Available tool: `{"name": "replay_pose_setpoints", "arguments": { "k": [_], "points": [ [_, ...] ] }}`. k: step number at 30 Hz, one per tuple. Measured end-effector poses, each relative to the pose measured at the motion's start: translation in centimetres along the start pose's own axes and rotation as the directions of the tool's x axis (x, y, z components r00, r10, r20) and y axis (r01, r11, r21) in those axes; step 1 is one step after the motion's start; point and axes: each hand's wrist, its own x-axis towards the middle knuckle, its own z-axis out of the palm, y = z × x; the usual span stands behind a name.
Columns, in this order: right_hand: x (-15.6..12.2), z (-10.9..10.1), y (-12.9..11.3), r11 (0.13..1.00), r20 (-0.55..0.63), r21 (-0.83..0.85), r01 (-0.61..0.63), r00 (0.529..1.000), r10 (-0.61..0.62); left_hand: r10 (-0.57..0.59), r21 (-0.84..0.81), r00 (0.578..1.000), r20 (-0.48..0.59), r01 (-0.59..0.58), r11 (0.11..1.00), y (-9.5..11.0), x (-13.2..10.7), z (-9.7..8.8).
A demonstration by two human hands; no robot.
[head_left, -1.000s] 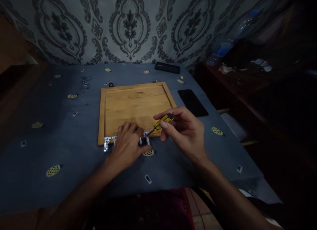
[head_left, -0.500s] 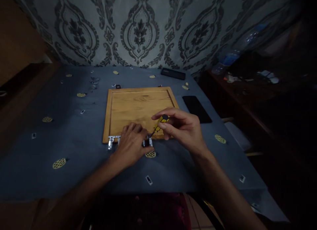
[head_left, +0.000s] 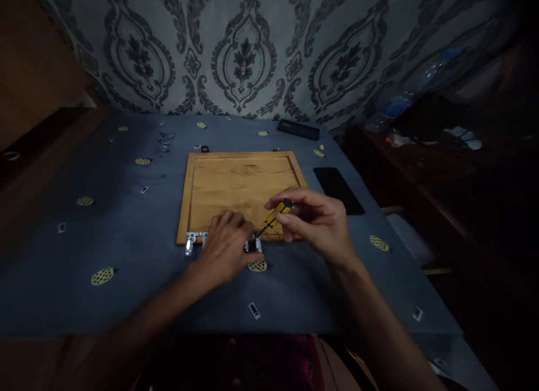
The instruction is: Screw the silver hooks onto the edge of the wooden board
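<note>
Right hand [head_left: 322,222] holds one screwdriver [head_left: 278,212] over one wooden panel [head_left: 240,186].

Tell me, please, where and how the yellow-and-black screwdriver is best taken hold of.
I would pinch the screwdriver by its thick handle, coming from the right, as the right hand does. It leans: the handle is up and right, its thin shaft slants down-left towards the metal fittings; the left hand likely blocks that side.

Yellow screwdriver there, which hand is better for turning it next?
Probably the right hand: it holds the screwdriver, whose tip points at the shiny metal pieces. The left hand lies over the near edge of the wooden board, partly hiding them.
</note>
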Motion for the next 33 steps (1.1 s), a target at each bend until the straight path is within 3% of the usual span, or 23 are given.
{"name": "replay_pose_setpoints", "arguments": {
  "k": [4, 11, 19, 25, 33],
  "points": [
    [-0.2, 0.3, 0.4, 0.999, -0.071, 0.033, -0.009, 0.997, 0.012, -0.008, 0.02, 1.0, 0.009, 0.007, 1.0, 0.0, 0.0, 0.0],
    [-0.8, -0.2, -0.1, 0.995, 0.024, 0.03, -0.097, 0.995, 0.097, -0.007, 0.008, 1.0, 0.005, 0.007, 1.0, -0.2, 0.0, 0.2],
    [-1.1, 1.0, 0.6, 0.999, -0.156, 0.034, -0.01, 0.988, 0.015, -0.02, 0.023, 0.999, 0.026, 0.02, 1.0, 0.1, 0.0, -0.1],
    [-1.3, 1.1, 0.6, 0.997, -0.341, -0.012, 0.076, 0.937, -0.076, -0.003, 0.024, 1.0, 0.01, 0.003, 1.0, 0.0, 0.0, 0.1],
    [-1.3, 1.1, 0.7, 0.998, -0.312, -0.043, 0.051, 0.948, -0.061, 0.005, 0.016, 1.0, 0.006, -0.005, 1.0, -0.2, -0.1, 0.2]
  ]
}}
